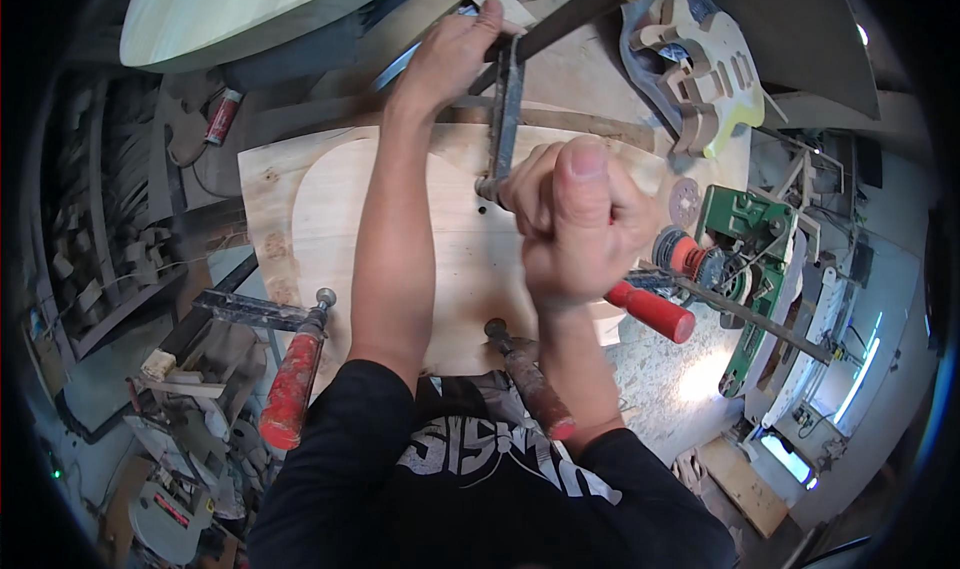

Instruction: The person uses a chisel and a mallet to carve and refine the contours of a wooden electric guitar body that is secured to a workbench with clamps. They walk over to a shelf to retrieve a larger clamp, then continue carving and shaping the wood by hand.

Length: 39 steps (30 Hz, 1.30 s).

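My left hand [460, 54] grips a metal bar clamp [505, 89] at its upper end, thumb raised beside the long bar. My right hand [575, 214] is closed round that clamp's handle, which it hides, just above a pale wooden board [460, 259] with a rounded pale shape on it and a small dark hole. A red-handled clamp [290, 389] is on the board's left edge, another [530, 389] at the near edge and a third [650, 309] at the right.
Cut guitar-body pieces [720, 89] lie at upper right, a pale curved body [240, 9] at upper left, with a red tube [223, 119] below it. An orange sander [683, 252] and green machine [745, 219] stand right; wood offcuts [130, 239] fill the left.
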Motion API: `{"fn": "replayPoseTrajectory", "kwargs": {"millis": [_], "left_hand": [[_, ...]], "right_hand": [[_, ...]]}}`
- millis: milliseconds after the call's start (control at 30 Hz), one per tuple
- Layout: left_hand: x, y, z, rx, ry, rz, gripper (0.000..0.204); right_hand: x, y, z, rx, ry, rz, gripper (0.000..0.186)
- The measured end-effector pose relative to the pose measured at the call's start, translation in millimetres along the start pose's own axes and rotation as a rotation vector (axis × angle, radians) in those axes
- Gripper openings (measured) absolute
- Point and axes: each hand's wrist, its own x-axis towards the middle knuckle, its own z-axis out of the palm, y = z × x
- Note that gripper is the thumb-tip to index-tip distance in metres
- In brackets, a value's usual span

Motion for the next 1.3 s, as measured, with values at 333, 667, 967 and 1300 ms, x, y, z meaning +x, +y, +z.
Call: {"fn": "replayPoseTrajectory", "kwargs": {"millis": [333, 667, 967, 1300], "left_hand": [[-6, 17, -2, -0.095, -0.061, -0.055, 0.069], [-6, 18, -1, -0.128, -0.089, -0.049, 0.073], [1, 26, -9, -0.122, -0.072, -0.056, 0.071], [-7, 20, -3, -0.118, -0.06, -0.084, 0.073]], "right_hand": [[48, 5, -20, 0.271, -0.656, -0.023, 0.036], [-1, 6, 9, -0.146, 0.084, -0.094, 0.033], [61, -3, -24, 0.079, -0.917, 0.173, 0.034], [6, 2, 5, -0.18, -0.019, -0.072, 0.027]]}}
